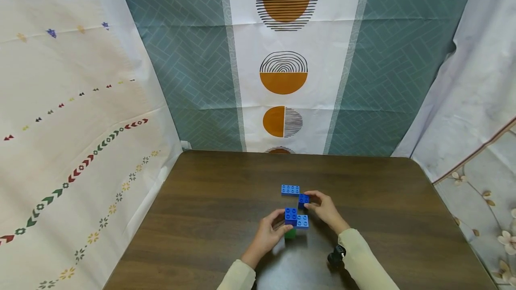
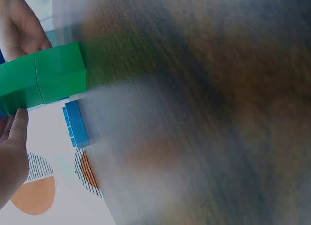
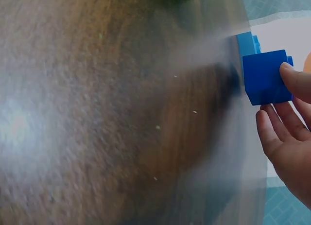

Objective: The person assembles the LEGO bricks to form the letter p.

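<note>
While left hand [image 1: 269, 232] grips the stack [image 1: 290, 216], right hand [image 1: 326, 211] pinches by its sides a blue block [image 3: 265, 77], probably light, rigid.

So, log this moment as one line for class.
left hand: grips block stack | right hand: pinches dark blue block | far light blue block: on table

Cream sleeves [image 1: 364, 258], black wrist camera [image 1: 336, 255]
</note>
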The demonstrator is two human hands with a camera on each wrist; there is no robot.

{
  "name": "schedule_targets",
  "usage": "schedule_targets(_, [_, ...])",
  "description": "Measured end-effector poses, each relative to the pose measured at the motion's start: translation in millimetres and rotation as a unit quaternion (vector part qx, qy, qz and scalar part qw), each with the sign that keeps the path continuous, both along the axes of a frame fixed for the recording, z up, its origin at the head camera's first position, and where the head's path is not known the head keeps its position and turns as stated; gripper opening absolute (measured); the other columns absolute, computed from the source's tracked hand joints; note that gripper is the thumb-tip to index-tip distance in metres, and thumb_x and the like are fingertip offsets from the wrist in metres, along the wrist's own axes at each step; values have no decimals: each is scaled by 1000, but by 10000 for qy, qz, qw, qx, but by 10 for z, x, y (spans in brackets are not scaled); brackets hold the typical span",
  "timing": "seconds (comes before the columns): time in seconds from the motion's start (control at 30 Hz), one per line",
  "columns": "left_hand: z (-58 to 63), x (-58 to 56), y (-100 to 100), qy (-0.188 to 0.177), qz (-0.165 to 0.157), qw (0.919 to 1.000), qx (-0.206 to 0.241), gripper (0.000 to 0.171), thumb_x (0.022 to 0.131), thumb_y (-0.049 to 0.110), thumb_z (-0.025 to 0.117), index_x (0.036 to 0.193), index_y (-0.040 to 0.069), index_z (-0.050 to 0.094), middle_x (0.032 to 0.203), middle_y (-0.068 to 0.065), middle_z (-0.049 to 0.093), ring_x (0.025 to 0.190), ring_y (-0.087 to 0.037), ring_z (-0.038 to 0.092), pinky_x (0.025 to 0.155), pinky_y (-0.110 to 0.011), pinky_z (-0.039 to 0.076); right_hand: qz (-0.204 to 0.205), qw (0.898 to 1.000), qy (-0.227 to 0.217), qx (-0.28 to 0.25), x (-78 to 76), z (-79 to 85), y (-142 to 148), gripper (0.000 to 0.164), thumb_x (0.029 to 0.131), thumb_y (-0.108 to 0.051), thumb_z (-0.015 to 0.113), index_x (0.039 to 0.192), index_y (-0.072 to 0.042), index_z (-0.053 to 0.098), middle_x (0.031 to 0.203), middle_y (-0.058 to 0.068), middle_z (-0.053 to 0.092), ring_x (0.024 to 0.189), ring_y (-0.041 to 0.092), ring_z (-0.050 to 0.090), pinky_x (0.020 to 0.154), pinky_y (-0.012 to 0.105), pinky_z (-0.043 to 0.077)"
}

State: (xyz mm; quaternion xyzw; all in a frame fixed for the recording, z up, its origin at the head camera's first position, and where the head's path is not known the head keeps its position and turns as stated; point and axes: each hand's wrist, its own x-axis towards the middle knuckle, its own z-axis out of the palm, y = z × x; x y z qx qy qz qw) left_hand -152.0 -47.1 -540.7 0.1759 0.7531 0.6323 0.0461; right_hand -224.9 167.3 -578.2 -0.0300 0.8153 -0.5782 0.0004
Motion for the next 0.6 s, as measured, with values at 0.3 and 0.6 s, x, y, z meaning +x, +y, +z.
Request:
schedule_targets(0.3, [156,64,-14,-92,-6,10000,-14,32,90,4,65,120,-5,58,117,-25,62,113,-40,58,94,-38,51,449,9990,-5,-28,59,156,129,34,86,1,69,119,-2,62,118,20,62,109,36,61,91,42,53])
schedule_targets(0.6, [119,53,-3,32,20,10000,32,31,90,4,66,119,-4,58,116,-25,63,112,-41,58,94,-39,51,912,9956,186,114,121,334,247,33,90,-12,68,121,-2,60,118,20,62,106,34,62,86,37,56])
